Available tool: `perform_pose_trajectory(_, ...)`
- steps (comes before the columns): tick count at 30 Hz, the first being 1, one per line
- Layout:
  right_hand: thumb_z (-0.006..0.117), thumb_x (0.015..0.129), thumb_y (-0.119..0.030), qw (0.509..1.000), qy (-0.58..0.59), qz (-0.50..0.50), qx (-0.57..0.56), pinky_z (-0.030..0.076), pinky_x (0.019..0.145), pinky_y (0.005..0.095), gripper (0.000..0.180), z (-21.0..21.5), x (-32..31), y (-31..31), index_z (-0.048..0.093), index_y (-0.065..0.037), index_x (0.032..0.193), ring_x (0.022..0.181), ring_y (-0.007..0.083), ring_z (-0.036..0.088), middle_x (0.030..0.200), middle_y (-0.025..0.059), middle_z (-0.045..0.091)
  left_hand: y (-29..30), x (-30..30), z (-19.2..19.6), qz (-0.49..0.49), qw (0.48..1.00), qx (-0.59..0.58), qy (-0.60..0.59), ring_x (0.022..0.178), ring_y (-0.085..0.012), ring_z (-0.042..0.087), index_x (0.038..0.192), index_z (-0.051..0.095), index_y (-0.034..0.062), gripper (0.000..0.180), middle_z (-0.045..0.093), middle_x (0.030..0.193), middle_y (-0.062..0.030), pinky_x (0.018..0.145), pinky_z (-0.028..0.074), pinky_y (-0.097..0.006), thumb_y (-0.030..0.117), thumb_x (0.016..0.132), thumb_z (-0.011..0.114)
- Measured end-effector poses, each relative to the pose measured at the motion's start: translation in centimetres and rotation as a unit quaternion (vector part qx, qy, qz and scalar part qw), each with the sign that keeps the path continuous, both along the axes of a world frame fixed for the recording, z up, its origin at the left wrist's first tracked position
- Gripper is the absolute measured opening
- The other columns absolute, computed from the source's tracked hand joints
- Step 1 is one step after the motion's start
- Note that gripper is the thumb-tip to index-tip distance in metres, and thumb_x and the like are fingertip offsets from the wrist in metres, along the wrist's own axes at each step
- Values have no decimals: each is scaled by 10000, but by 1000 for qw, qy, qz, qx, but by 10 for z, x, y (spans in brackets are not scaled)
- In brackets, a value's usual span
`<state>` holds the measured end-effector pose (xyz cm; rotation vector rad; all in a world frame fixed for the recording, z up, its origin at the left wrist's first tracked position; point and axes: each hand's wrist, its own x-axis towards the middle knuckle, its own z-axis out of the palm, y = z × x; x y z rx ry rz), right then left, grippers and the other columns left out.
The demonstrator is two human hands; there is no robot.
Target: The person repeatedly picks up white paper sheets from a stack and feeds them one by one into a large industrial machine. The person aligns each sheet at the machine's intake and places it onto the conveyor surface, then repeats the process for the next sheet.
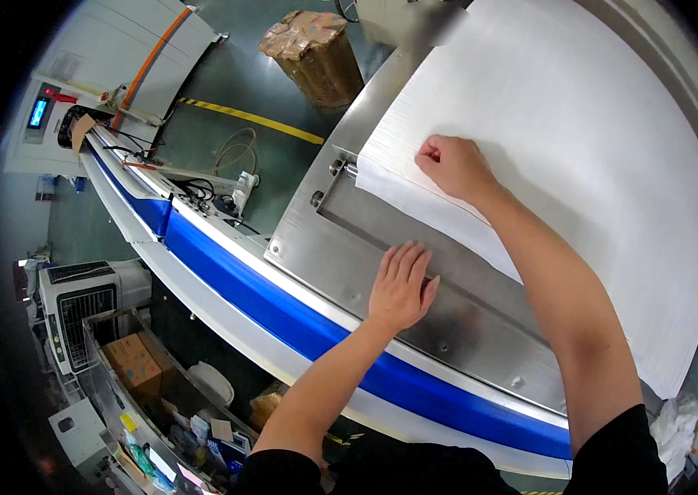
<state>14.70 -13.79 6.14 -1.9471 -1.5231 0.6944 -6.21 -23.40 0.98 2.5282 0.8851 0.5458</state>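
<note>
My left hand (pixel 401 289) lies flat on the bare metal machine table (pixel 316 264), its fingers stretched out beside a shallow rectangular recess. Farther right, my right hand (pixel 456 169) is closed with curled fingers over a large stack of white sheets (pixel 580 124), near the stack's left edge. Whether those fingers pinch a sheet is hidden. Along the stack's near edge a loose white sheet (pixel 440 216) spreads lower over the metal. Next to the stack's left corner a small metal rod with knobs (pixel 337 169) sits at the end of the recess.
A long blue and white rail (pixel 242 293) runs along the table's near side toward a machine with a lit display (pixel 38 113). Beyond stands a brown wrapped bundle (pixel 316 62) by a yellow floor line (pixel 250 120). At the lower left is a cart with a cardboard box (pixel 133 365).
</note>
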Motion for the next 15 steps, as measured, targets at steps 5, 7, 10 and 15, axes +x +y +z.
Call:
perform_pose_trajectory(5,587,785,-214,998,-49,-20,30,504,675,400,146,-8,-1,0,647,-81,796,715,295,635,758,108,661,7,0,4,-4,999,-40,-16,1197,-326,426,1191,485,35,423,486,1233,-159,992,321,-456,215,819,577)
perform_pose_trajectory(7,597,788,-213,995,-78,-25,58,498,651,383,134,-13,-1,-1,644,-88,789,687,272,627,732,90,652,24,1,9,20,999,-22,-25,1198,-330,426,1205,479,32,432,485,1239,-162,970,328,-450,193,815,571)
perform_pose_trajectory(10,615,793,-211,988,-116,-27,99,485,605,340,117,-19,1,-1,642,-97,786,633,221,614,681,50,635,72,13,13,97,986,125,-47,1220,-332,418,1259,455,28,487,471,1279,-171,994,304,-459,151,801,565)
perform_pose_trajectory(15,624,790,-226,988,-114,-27,100,483,578,345,116,-21,4,1,643,-113,769,610,223,609,667,35,630,129,23,12,85,976,198,-2,1250,-285,412,1307,437,66,512,463,1325,-120,1052,260,-450,150,810,526)
